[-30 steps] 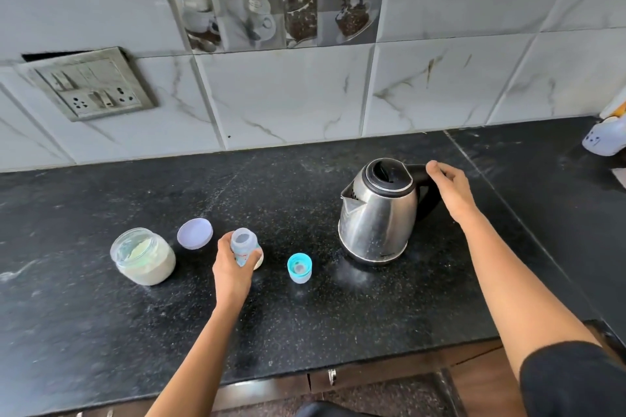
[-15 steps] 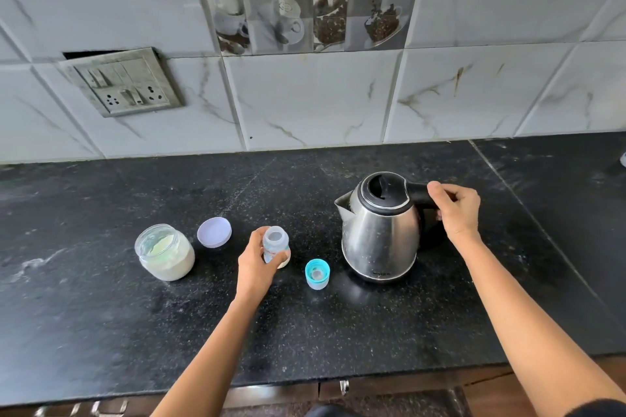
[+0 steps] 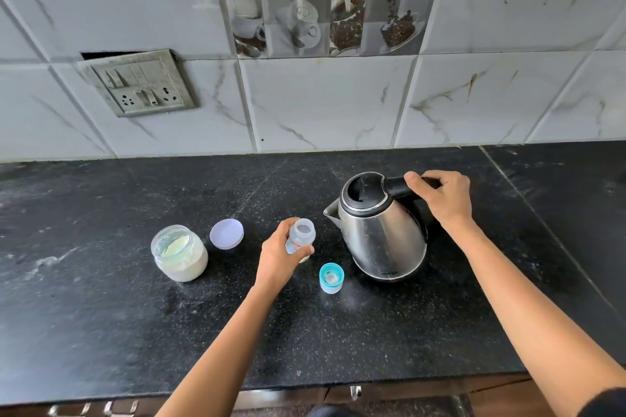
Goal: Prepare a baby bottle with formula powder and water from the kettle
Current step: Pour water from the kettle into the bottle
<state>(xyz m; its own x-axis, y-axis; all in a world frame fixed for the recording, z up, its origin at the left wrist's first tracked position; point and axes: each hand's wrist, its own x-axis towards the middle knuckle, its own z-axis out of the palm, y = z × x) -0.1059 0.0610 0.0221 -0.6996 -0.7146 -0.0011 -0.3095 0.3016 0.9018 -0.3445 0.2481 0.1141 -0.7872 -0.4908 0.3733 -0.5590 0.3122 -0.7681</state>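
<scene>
A small clear baby bottle with its mouth uncovered stands near the middle of the black counter, and my left hand grips its body. To its right sits a steel kettle with a black lid, spout pointing left toward the bottle. My right hand is curled round the kettle's black handle. The bottle's teal cap with the nipple stands on the counter between bottle and kettle. At the left is a glass jar of white formula powder, uncovered, with its lilac lid lying beside it.
The black stone counter runs wall to wall, its front edge close to me with drawer handles below. A switch and socket plate is set in the tiled wall at the back left.
My right hand has closed fully round the kettle handle, from first touching it. My left hand stays on the bottle. The view has shifted left.
</scene>
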